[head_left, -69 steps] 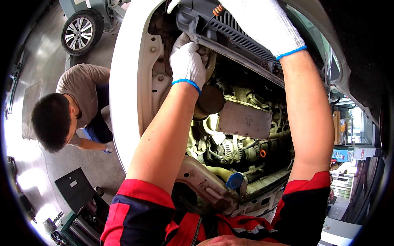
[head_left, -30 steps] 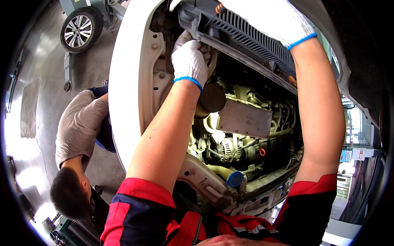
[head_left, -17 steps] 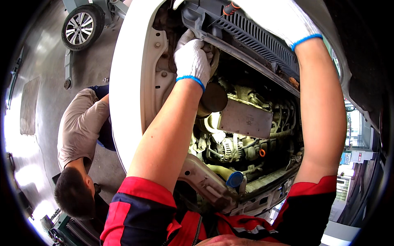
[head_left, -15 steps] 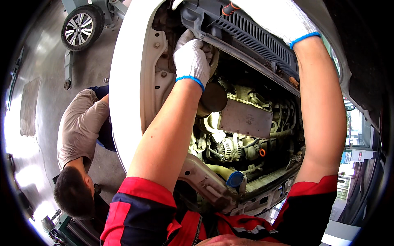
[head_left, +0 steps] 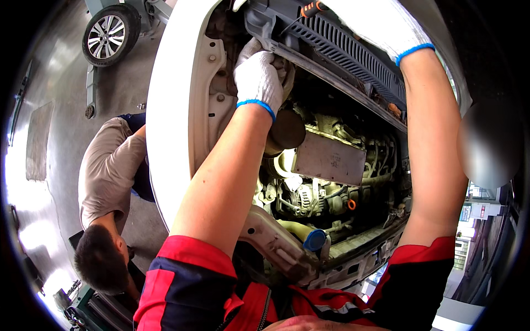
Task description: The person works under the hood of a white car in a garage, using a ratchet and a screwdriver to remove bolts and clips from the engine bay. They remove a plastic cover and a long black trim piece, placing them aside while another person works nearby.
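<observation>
My left hand, in a white knit glove with a blue cuff, is closed at the left end of the grey slatted cowl panel. Its fingers curl against the corner there; what lies between them is hidden. At the top edge my right hand, gloved alike, is partly cut off. From its left side juts the orange-and-black handle of a screwdriver-like tool. The thin shaft slants down to the cowl panel, and the tip is hard to make out. The fingers on the handle are mostly out of view.
Below my arms lies the engine bay, with a flat metal cover, an orange ring and a blue cap. A white fender borders it. Leftward, a person bends over near a wheel.
My right hand has shifted slightly right, and more of the tool's handle shows. My left hand stays in place. A blurred round patch has appeared at the right.
</observation>
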### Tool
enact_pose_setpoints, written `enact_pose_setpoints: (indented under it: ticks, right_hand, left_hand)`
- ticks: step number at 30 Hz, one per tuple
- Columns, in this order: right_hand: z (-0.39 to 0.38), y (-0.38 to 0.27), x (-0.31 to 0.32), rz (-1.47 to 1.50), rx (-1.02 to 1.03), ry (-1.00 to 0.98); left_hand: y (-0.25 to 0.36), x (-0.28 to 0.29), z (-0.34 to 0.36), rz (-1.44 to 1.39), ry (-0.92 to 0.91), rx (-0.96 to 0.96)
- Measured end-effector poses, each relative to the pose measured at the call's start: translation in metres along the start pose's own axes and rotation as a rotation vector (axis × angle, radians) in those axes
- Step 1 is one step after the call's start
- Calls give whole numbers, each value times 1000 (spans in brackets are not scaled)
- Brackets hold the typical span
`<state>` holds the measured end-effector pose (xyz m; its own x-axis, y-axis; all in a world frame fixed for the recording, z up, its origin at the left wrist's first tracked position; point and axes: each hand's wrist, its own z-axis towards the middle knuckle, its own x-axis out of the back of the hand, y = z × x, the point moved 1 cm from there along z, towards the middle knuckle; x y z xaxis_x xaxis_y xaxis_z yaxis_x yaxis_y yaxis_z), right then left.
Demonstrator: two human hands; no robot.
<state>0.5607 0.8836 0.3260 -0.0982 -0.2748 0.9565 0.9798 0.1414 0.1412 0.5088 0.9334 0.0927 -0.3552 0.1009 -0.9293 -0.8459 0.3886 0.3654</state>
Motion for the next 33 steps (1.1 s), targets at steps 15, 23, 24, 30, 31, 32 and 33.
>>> enact_pose_setpoints:
  ticks: [15,23,24,30,31,32,33]
  right_hand:
    - [-2,-4,-1,5,20,-6]
    - [-1,-5,-3,17,30,-8]
    - [-3,-6,-1,8,31,-7]
    - [-4,-7,-1,0,38,-12]
    - [-3,-6,-1,1,36,-8]
    - [-3,-5,-1,-2,37,-7]
    - [-2,-4,1,-8,37,-8]
  left_hand:
    - [-3,1,1,15,39,-21]
    - [-1,5,2,73,25,-38]
    - [-3,1,2,47,23,-26]
    - [-5,4,3,37,41,-24]
    - [-5,5,4,39,42,-17]
    - [-5,6,4,41,46,-20]
    - [-5,5,3,54,43,-28]
